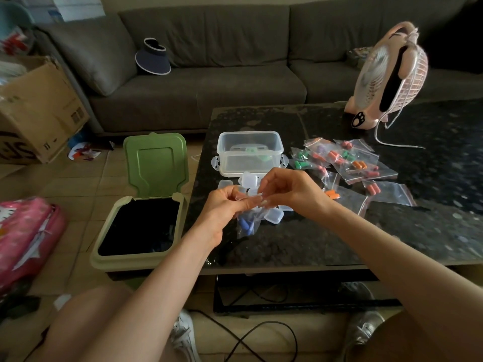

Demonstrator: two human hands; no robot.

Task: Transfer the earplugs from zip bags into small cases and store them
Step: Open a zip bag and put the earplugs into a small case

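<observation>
earplugs [245,226], blue, hang in a zip bag [254,218] just below both hands; left hand [224,202] and right hand [285,189] each pinch its top edge. a sharp tug could scatter them past the small cases [274,216] beneath.

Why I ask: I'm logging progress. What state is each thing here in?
left hand, pinches the top of the held zip bag.
right hand, pinches the same top.
held zip bag, hanging, blue earplugs inside; seal unclear.
loose zip bags, lying flat on the table, filled.
small cases, clustered on the table; open or shut unclear.
storage box, lid off.
bin, lid up.
</observation>
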